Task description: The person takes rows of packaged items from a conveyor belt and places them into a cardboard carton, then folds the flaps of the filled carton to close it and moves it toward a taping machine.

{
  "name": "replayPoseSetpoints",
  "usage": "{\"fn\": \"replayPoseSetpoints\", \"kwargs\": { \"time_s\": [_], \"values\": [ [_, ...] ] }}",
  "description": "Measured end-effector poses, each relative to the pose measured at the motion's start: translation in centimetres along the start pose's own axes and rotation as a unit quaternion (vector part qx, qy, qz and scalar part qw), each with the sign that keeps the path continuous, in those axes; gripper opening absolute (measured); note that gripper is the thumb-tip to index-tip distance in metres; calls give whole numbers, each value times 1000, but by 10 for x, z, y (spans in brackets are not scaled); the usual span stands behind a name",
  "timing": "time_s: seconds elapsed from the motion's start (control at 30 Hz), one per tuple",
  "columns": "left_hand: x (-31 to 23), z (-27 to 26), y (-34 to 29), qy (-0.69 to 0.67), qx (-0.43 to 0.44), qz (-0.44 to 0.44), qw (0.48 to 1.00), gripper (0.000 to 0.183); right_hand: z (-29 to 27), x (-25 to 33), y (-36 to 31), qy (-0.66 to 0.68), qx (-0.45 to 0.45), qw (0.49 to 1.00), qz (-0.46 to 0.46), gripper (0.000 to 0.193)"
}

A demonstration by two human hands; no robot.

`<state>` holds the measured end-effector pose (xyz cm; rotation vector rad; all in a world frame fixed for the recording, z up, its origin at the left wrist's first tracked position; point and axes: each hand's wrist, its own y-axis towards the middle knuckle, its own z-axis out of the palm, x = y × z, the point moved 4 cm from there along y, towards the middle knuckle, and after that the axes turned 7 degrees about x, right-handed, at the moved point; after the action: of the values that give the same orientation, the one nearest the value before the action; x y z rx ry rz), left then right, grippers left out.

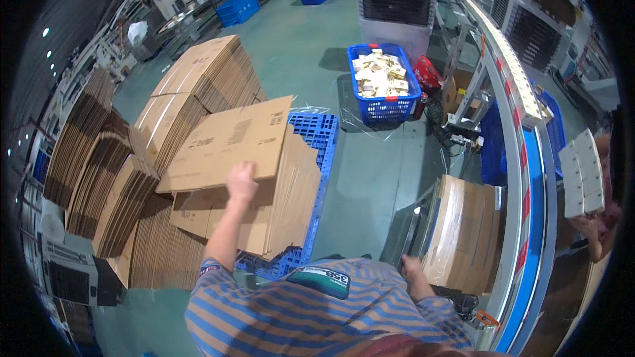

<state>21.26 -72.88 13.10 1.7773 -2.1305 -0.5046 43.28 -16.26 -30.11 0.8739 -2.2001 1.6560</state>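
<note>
Left hand grips the near edge of the top flattened cardboard box, fingers curled over it, sheet lifted off the stack of flat boxes on the blue pallet. Right hand rests against a second bundle of flat cardboard standing by the conveyor; can't tell if it's clasped or spread. Blue basket of small parts sits beyond the pallet.

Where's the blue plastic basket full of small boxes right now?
In the head view, the blue plastic basket sits on the green floor right of centre, just past the blue pallet and in front of the big grey cooling fan.
</note>
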Motion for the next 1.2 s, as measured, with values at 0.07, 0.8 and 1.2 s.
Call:
{"fn": "replayPoseSetpoints", "kwargs": {
  "time_s": [0.07,0.8,1.2],
  "values": [
    [25,-3,34,72,-7,-32,997,26,-44,47,39,37,-79,980,-181,31],
    [-449,61,452,-514,-31,460,723,44,-273,524,-211,57,-471,833,-284,34],
    [-638,57,413,-399,114,697,584,27,-252,218,-312,267,-828,487,-75,34]
  ]
}}
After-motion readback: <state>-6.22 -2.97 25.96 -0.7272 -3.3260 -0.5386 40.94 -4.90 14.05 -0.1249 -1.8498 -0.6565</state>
